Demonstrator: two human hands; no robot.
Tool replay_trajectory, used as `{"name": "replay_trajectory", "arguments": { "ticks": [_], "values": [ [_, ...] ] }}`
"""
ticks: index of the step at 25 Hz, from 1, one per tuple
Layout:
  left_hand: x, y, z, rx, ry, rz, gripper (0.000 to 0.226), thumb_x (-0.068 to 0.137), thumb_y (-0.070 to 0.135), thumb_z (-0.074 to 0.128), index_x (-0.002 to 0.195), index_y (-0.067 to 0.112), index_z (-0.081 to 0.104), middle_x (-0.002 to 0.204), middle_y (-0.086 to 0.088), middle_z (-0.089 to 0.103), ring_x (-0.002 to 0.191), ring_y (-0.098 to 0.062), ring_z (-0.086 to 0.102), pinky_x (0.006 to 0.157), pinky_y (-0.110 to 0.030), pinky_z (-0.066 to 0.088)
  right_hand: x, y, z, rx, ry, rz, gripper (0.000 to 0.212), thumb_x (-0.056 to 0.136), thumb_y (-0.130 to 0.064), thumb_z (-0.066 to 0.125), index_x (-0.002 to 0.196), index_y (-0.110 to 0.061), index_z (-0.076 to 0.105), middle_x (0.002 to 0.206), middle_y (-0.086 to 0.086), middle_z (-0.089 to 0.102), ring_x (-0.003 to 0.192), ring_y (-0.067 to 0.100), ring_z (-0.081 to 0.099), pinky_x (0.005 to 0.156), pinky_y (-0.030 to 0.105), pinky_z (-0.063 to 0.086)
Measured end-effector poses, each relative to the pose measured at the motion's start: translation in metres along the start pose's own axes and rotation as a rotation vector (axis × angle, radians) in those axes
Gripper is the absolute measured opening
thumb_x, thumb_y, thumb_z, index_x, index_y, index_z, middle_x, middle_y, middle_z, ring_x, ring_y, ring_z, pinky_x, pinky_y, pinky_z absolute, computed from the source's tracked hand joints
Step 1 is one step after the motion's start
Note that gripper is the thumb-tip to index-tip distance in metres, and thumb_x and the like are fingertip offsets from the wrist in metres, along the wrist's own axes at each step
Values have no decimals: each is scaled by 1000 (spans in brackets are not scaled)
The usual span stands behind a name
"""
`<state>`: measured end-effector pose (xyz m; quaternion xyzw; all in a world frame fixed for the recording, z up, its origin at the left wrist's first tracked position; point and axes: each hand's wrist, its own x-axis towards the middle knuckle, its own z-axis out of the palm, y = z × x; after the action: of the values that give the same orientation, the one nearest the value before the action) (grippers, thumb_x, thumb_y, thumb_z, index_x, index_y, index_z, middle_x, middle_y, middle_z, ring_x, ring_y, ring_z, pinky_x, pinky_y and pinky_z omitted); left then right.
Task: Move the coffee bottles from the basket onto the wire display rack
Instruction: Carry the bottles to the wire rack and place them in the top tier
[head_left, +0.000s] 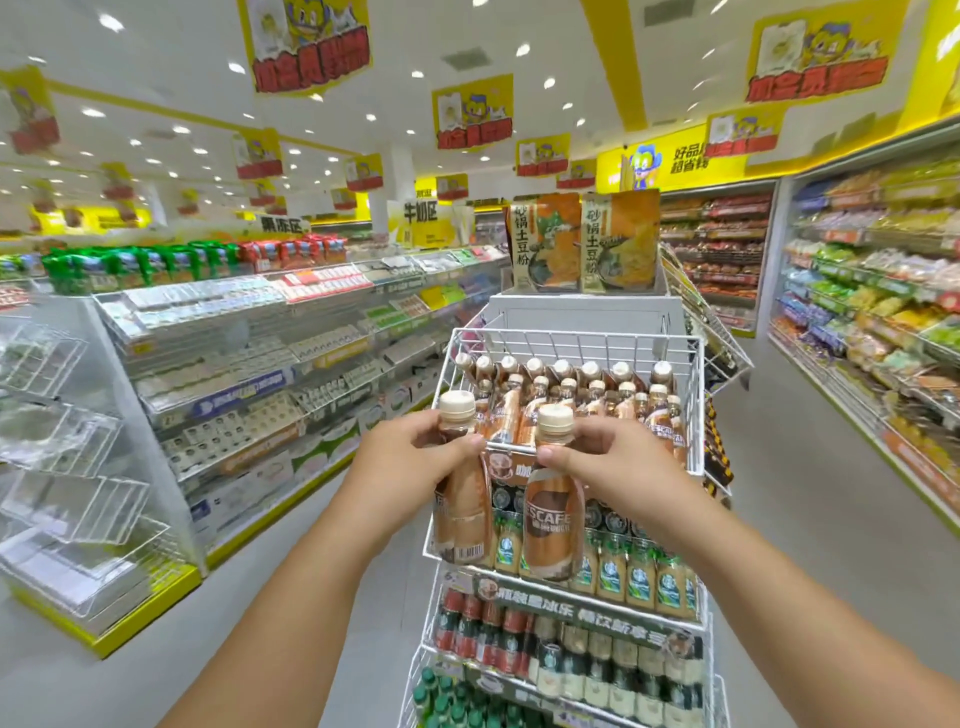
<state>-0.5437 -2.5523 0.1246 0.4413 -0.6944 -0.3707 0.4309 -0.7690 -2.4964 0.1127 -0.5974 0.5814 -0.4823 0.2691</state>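
left hand (415, 447): grips left bottle (462, 499) by its neck
right hand (608, 457): grips right bottle (551, 525) likewise
handling: probably full, rigid, slippery; necks suit

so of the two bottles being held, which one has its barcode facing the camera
The bottle in the left hand, the coffee bottle nearer the rack's left edge: a barcode shows near its base. The right hand holds a bottle showing its Nescafe logo instead.
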Motion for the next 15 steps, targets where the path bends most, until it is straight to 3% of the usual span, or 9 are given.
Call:
{"name": "replay_trajectory", "arguments": {
  "ticks": [3,7,9,12,15],
  "values": [
    [65,-22,0,0,-20,-1,17,82,36,82,98,33,79,94,16,78,92,-5,73,93,-45,59,57,16,7,-15,16,24,17,85,-37,81,98,-27,78,91,-16,79,81,-3,70,65,12,47],
    [156,-57,-4,7,-64,26,12,82,37,83,93,33,79,89,16,78,88,-4,73,91,-43,59,128,40,18,-39,101,58,12,86,-35,82,91,-26,76,86,-8,78,84,10,71,69,19,48],
    [206,-79,-8,2,-80,42,13,81,39,83,92,33,79,87,14,78,89,-9,74,89,-42,60,162,54,28,-54,162,68,18,85,-35,82,96,-22,78,93,-1,78,91,17,72,74,23,50],
    [281,-110,-12,-4,-127,74,15,81,36,83,94,28,79,87,10,79,90,-15,74,85,-40,58,214,68,47,-73,249,105,21,84,-41,82,98,-26,78,94,-13,79,93,7,72,75,24,49],
    [339,-133,-13,-25,-175,77,16,83,31,83,96,23,80,88,7,79,89,-14,74,79,-32,57,259,78,64,-112,281,159,26,81,-49,82,93,-26,77,87,-15,78,85,10,71,74,30,55]
  ]
}}
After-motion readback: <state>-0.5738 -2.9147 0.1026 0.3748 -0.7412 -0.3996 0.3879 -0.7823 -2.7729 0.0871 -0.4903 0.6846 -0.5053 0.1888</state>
